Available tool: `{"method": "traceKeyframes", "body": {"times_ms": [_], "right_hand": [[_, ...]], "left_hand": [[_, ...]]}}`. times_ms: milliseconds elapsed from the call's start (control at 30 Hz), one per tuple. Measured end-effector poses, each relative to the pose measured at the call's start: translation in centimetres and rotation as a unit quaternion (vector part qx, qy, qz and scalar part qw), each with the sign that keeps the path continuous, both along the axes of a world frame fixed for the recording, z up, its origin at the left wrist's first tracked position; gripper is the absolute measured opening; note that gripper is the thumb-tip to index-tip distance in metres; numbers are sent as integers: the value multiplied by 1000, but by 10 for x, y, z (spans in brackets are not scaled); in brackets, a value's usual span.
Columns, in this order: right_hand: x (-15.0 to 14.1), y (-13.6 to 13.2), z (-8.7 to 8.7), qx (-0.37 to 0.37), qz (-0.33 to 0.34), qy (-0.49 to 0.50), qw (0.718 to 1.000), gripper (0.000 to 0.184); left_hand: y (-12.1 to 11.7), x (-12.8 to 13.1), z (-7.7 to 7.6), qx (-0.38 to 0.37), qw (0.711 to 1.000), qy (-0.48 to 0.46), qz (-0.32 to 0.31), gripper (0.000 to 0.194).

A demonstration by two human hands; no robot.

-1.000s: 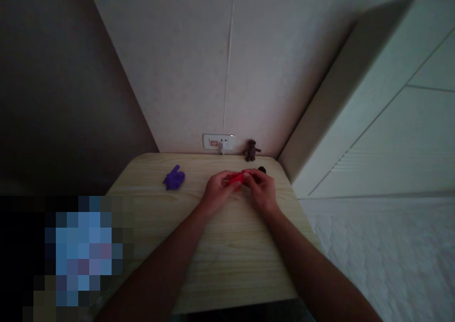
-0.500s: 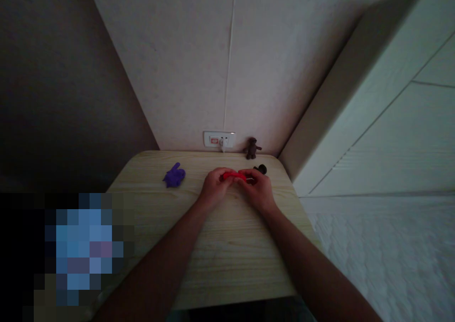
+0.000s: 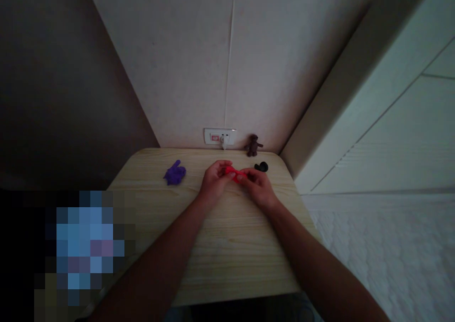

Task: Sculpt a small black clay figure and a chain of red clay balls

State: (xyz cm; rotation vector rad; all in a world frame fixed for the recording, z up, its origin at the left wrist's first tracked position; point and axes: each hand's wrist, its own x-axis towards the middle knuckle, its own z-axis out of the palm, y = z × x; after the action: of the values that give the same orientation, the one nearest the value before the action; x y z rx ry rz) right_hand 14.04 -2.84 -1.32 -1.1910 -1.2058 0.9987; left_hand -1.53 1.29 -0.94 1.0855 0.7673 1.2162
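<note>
A lump of red modelling clay [image 3: 234,173] is pinched between my two hands, over the far half of the wooden table [image 3: 231,246]. Its left end sits in the fingers of my left hand [image 3: 215,179], with the thumb pressed against it. My right hand [image 3: 259,185] grips the right end between thumb and fingers. Part of the clay is hidden by the fingers. Just beyond my right hand lies a small black piece [image 3: 262,166]. A purple lump of clay [image 3: 175,173] with a raised stalk rests to the left of my left hand.
A small brown bear-like figure [image 3: 253,145] stands at the table's back edge, against the wall. A socket [image 3: 219,136] with a plug in it is on the wall behind. To the right are a pale cabinet [image 3: 384,123] and a white quilted surface [image 3: 369,246].
My left fingers have lifted and spread a little from the red clay, which has changed shape and now shows more between my hands. The view has shifted slightly.
</note>
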Motion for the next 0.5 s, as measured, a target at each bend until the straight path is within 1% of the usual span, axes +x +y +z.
{"method": "traceKeyframes", "body": {"times_ms": [167,300,400,500], "right_hand": [[-4,-2,1,-29,30,96,995,38],[-5,-2,3,-44,44,143,988,36],[-6,-2,4,-52,31,143,988,36],[-8,-2,4,-23,-10,87,996,37]], "left_hand": [[1,0,2,-62,997,-52,-14,44],[3,-1,3,-88,992,-82,-27,45],[4,0,3,-96,991,-93,-30,44],[3,1,2,-76,995,-60,-17,39]]}}
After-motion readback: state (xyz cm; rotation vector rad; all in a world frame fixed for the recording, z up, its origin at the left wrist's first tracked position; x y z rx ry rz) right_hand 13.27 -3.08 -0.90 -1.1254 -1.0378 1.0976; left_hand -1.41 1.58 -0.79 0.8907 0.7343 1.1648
